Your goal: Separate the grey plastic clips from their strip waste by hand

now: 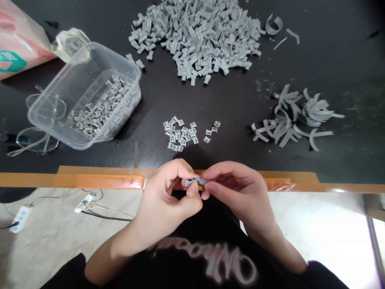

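Between both hands, just over the table's front edge, is a small grey plastic piece (190, 182). My left hand (171, 196) pinches its left end between thumb and forefinger. The fingertips of my right hand (237, 182) are closed on its right end. Fingers cover part of the piece, so its full shape is hidden. Beyond my hands lies a small group of flat grey clips (180, 134) with slots, and a few more loose clips (208, 132) to the right of it.
A large heap of grey plastic pieces (204, 36) lies at the back. Curved grey strips (291, 116) are piled at right. A clear plastic tub (86, 140) with small clips stands at left, near eyeglasses (37, 138), a tape roll (72, 44) and a pink bag (22, 38).
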A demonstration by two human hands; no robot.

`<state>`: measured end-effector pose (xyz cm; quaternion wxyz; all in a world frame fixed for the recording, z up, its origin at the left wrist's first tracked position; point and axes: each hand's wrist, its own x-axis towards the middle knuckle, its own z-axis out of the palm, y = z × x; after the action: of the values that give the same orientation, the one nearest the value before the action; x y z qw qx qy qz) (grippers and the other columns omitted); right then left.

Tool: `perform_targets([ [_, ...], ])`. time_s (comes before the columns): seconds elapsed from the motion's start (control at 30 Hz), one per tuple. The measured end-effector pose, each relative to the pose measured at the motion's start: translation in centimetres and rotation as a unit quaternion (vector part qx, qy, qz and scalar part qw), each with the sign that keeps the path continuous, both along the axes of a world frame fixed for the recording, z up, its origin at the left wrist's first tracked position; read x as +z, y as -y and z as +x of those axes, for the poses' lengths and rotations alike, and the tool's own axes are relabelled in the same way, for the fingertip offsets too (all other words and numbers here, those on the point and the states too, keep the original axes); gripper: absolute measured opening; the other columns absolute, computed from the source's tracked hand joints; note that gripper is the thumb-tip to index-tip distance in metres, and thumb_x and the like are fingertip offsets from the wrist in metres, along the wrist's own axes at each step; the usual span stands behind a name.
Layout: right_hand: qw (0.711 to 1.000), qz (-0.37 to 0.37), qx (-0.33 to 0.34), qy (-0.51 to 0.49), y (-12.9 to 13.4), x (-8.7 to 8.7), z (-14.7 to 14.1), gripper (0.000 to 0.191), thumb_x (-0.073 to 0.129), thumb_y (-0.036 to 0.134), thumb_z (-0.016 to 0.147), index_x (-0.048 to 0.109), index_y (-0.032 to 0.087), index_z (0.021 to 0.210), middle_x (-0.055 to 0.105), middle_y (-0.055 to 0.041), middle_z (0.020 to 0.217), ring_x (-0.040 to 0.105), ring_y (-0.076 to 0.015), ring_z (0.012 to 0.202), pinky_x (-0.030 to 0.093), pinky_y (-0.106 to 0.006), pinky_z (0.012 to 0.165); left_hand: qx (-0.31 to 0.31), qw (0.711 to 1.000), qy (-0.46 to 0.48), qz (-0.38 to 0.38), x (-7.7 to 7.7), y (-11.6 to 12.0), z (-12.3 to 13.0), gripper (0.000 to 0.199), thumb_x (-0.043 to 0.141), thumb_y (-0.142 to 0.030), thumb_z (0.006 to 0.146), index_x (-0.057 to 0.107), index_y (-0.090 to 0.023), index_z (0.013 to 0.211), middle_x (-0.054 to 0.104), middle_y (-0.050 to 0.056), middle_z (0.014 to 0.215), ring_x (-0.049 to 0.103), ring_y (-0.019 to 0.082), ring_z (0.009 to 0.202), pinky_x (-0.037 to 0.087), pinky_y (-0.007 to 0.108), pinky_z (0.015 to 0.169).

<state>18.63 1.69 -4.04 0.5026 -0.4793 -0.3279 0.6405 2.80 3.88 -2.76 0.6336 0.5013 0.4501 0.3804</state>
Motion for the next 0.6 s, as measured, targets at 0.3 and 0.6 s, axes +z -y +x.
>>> perform_targets([
  [0.3, 0.999, 0.02, 0.013, -0.026, 0.09, 0.02, 0.1, 0.025, 0.078, 0.004, 0.078, 0.078, 0.025, 0.09, 0.076, 0.0032, 0.08, 0.071, -0.0087, 0.068, 0.059, -0.017, 0.068, -0.008, 0.999, 0.042, -0.001, 0.16, -0.27, -0.41, 0.017, 0.062, -0.002, 0.083, 0.059, -0.017, 0.076, 0.062, -0.003, 0.074, 0.061, 0.007, 0.067, 0.048, 0.016, 0.062],
  [0.6, 0.999, 0.041, 0.002, 0.009, -0.22, 0.44, 0.17, 0.017, 0.077, 0.009, 0.082, 0.078, 0.024, 0.09, 0.075, 0.0011, 0.084, 0.069, -0.0105, 0.072, 0.059, -0.021, 0.071, 0.005, 0.995, 0.081, -0.052, 0.07, -0.49, -0.7, 0.017, 0.07, -0.002, 0.082, 0.071, -0.018, 0.078, 0.07, -0.002, 0.079, 0.065, 0.007, 0.073, 0.053, 0.015, 0.067],
])
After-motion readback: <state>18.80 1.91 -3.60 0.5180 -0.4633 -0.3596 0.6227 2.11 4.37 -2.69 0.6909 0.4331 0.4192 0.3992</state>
